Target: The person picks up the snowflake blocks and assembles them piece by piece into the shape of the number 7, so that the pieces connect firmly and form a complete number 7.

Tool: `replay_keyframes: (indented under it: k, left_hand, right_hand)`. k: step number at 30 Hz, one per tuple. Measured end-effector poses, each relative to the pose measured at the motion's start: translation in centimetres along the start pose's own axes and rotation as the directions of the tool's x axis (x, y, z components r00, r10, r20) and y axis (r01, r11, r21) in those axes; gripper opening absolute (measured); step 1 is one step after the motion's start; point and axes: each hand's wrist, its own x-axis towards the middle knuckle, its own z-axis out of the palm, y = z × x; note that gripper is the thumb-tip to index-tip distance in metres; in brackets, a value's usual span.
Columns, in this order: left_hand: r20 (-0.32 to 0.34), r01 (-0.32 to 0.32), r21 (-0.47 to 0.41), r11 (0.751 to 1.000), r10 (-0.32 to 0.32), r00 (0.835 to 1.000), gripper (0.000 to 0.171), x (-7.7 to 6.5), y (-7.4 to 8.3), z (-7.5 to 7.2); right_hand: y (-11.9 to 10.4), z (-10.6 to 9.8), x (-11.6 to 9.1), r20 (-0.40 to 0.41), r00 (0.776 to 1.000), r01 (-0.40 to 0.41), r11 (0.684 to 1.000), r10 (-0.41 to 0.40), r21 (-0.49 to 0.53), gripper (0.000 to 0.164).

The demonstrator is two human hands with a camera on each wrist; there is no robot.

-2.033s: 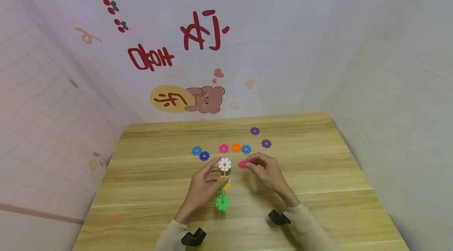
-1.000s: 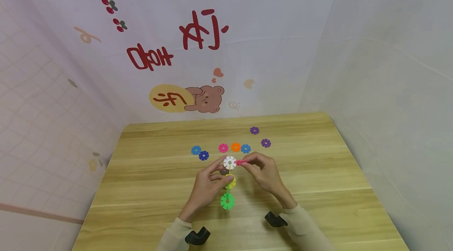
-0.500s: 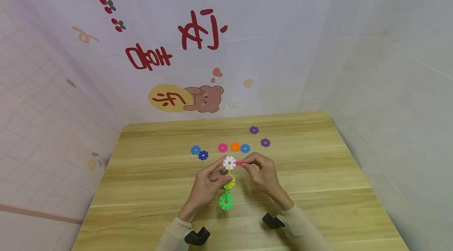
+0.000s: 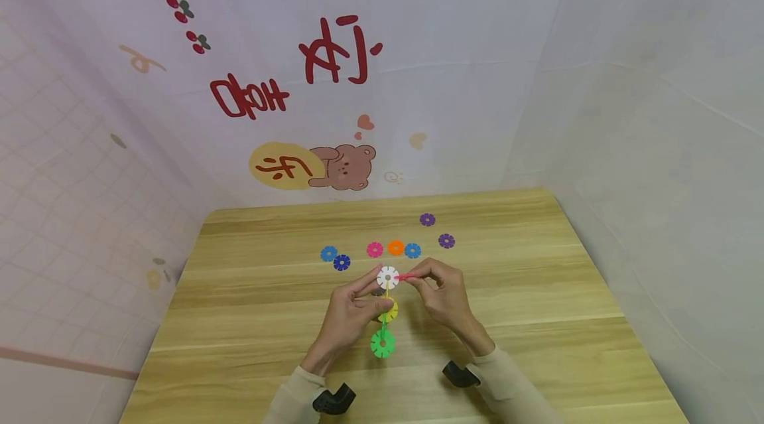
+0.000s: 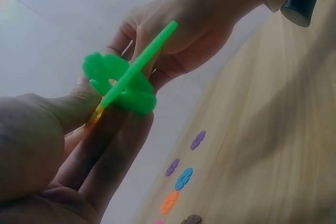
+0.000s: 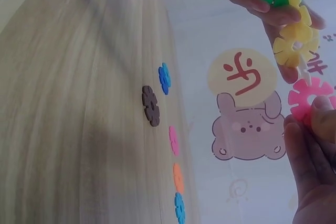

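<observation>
My left hand [image 4: 349, 316] pinches a chain of interlocking notched plastic discs by its yellow disc [image 4: 392, 312]. A green disc [image 4: 382, 352] hangs at the near end, with another green disc [image 5: 139, 100] joined crosswise in the left wrist view. At the far end, the white disc [image 4: 381, 277] faces the head camera. Between thumb and fingers, my right hand [image 4: 444, 294] pinches a pink disc [image 6: 300, 109] edge-on. The pink rim meets the white disc's right edge; how deep it sits in a slot I cannot tell.
Loose discs lie beyond the hands: dark blue [image 4: 337, 265], pink [image 4: 370, 250], orange [image 4: 391, 249], purple [image 4: 442, 242] and several others. A brown disc [image 6: 147, 107] lies partly hidden behind the chain in the head view. A printed cloth backdrop [image 4: 465, 112] rises behind the wooden table [image 4: 567, 344].
My right hand has brought the pink disc left and turned it edge-on against the white disc. The chain in my left hand has shifted slightly right. In the last half second little has moved.
</observation>
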Motion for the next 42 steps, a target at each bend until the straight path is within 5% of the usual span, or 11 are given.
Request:
replay_keyframes:
  k: [10, 21, 29, 42]
  left_hand:
    - [-0.005, 0.004, -0.003, 1.000, -0.004, 1.000, 0.073, 0.1, 0.1, 0.6]
    - [-0.062, 0.043, 0.069, 0.997, -0.038, 0.997, 0.072, 0.1, 0.5, 1.3]
    - [-0.096, 0.090, 0.126, 0.988, -0.078, 0.992, 0.074, -0.1, 0.4, 0.6]
    - [-0.033, 0.034, 0.123, 0.992, -0.031, 0.999, 0.077, -0.1, -0.4, -0.1]
  right_hand:
    - [0.2, -0.3, -0.1, -0.005, 1.000, 0.013, 1.000, -0.013, -0.016, 0.006]
    - [0.3, -0.3, 0.0, -0.006, 0.999, 0.046, 0.996, -0.047, -0.071, 0.022]
    - [0.4, -0.6, 0.3, 0.079, 0.997, 0.012, 0.999, -0.009, -0.043, 0.005]
    - [0.5, -0.7, 0.0, 0.148, 0.985, -0.088, 0.996, 0.092, -0.035, 0.016]
